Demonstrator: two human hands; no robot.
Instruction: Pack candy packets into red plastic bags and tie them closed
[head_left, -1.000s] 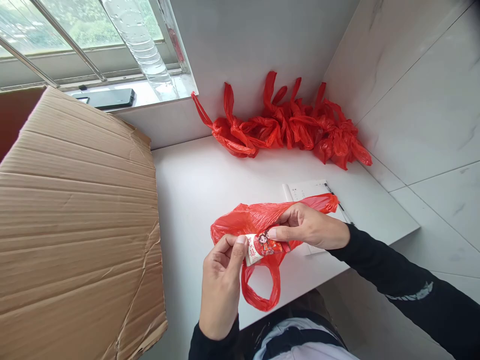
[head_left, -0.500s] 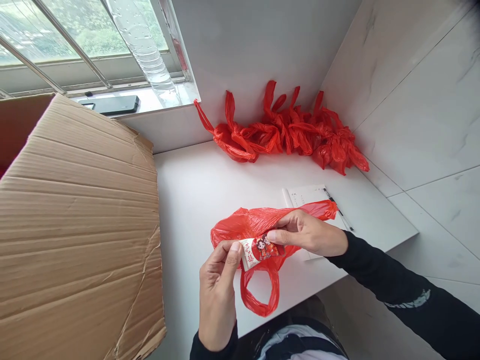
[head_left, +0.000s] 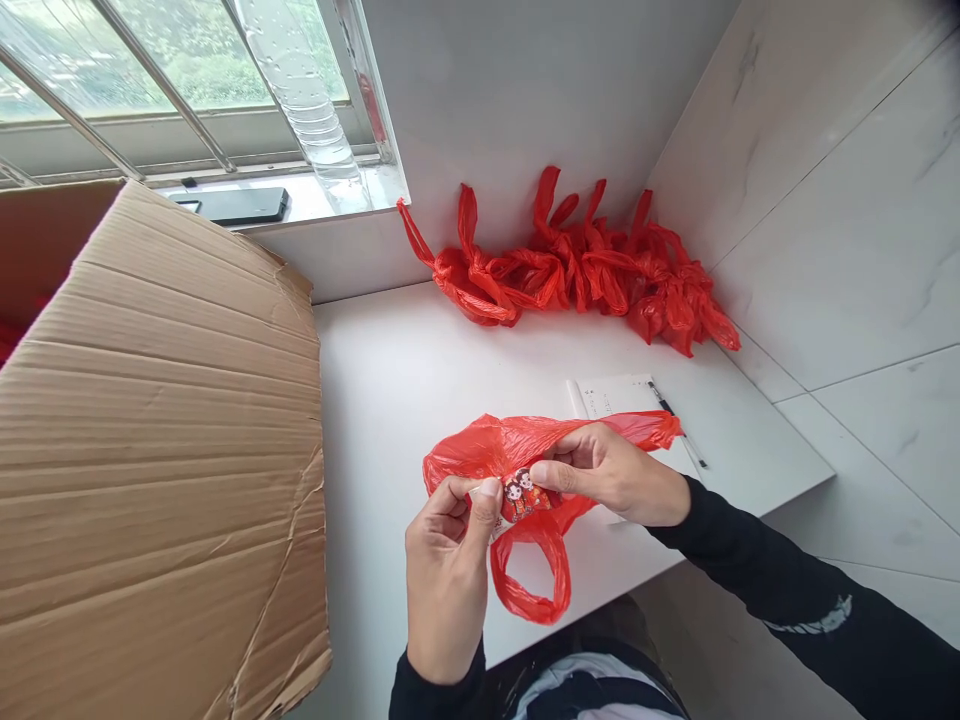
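Over the white counter (head_left: 397,370) I hold a thin red plastic bag (head_left: 487,450). My right hand (head_left: 611,473) pinches the bag's upper edge and touches a small packet printed with cartoon figures (head_left: 521,494). My left hand (head_left: 448,580) pinches that packet's other end together with the bag's near edge. One bag handle loop (head_left: 532,580) hangs down below the packet. The packet sits partly inside the bag's mouth; only its middle shows between my thumbs.
A row of knotted red bags (head_left: 577,265) lies against the back wall. A notepad (head_left: 611,395) with a pen (head_left: 679,430) lies behind my right hand. A big cardboard box flap (head_left: 157,450) fills the left. A phone (head_left: 236,205) and a clear bottle (head_left: 315,110) sit on the windowsill.
My hands have drawn closer together and the packet has slid further into the bag, so less of it shows. The view has shifted slightly.
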